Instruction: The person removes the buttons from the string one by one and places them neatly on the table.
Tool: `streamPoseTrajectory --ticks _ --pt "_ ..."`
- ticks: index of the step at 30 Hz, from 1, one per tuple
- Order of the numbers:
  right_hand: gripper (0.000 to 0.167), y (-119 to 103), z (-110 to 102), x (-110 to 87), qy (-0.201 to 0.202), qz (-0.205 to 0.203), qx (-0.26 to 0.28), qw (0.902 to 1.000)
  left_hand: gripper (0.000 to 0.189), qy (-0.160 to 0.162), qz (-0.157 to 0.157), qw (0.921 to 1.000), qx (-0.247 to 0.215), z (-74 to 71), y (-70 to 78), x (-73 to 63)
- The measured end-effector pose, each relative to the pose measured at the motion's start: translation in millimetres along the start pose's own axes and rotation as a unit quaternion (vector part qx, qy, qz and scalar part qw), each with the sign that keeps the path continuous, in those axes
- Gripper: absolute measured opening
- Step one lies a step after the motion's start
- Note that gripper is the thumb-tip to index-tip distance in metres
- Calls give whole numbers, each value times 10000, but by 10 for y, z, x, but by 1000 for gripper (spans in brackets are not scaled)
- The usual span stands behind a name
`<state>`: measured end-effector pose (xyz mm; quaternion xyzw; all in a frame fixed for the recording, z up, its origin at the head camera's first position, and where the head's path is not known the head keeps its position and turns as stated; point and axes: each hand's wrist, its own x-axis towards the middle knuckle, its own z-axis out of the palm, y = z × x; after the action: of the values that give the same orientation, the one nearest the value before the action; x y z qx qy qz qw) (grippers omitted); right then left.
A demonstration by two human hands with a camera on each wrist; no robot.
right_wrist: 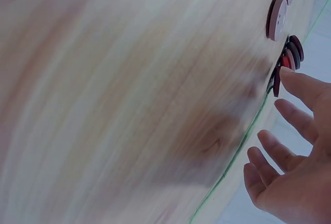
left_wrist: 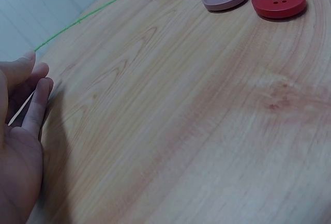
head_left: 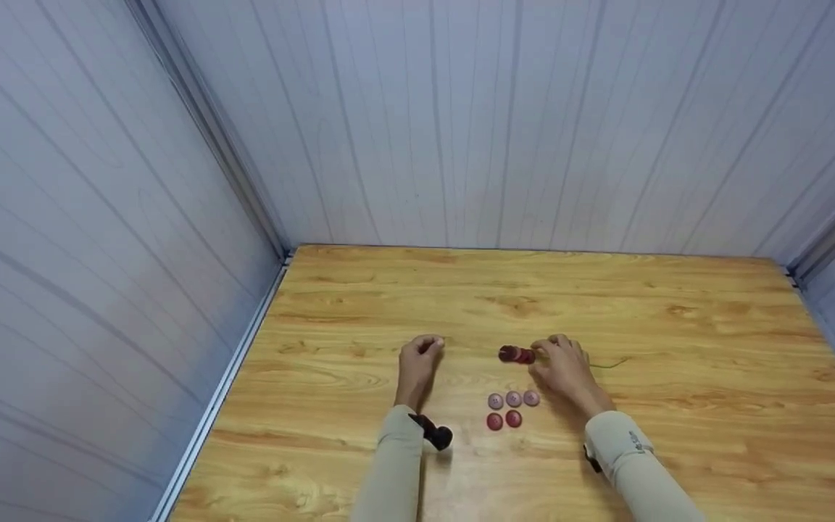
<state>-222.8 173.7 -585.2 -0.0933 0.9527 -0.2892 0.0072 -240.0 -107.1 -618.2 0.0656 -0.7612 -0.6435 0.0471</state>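
Thumb and fingertips of my left hand pinch the end of a thin green string. From there the string runs straight to a row of threaded buttons, dark purple and red, standing on edge face to face. My right hand is at the right end of this row, thumb and forefinger spread around it. In the right wrist view its thumb overlaps the last dark button, while the other fingers curve loosely apart. More string trails away under the right hand across the wood.
Nearer me lie loose flat buttons: three mauve ones in a row and two red ones below. The wood-grain table meets a pale panelled wall at the back. A black wrist device sticks out from the left sleeve.
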Motion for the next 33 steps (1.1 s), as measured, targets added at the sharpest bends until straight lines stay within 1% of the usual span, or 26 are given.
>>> streamPoseTrajectory --ticks 8,18,24,30,33 --pt "35 -27 -5 55 -16 51 -50 10000 20 -25 -159 9997 -161 -3 26 7" --pt "29 -47 42 114 73 -46 -3 10000 21 -54 -163 9995 -273 -6 17 5" --pt "23 -47 57 126 110 -86 -186 9997 21 -54 -123 9995 -276 -4 11 0" --pt "24 -5 60 109 152 -153 -386 9990 23 -89 -141 9996 -237 -14 14 -18" --pt "25 25 57 93 231 -190 -465 9985 23 -102 -101 9996 -241 -17 10 -25"
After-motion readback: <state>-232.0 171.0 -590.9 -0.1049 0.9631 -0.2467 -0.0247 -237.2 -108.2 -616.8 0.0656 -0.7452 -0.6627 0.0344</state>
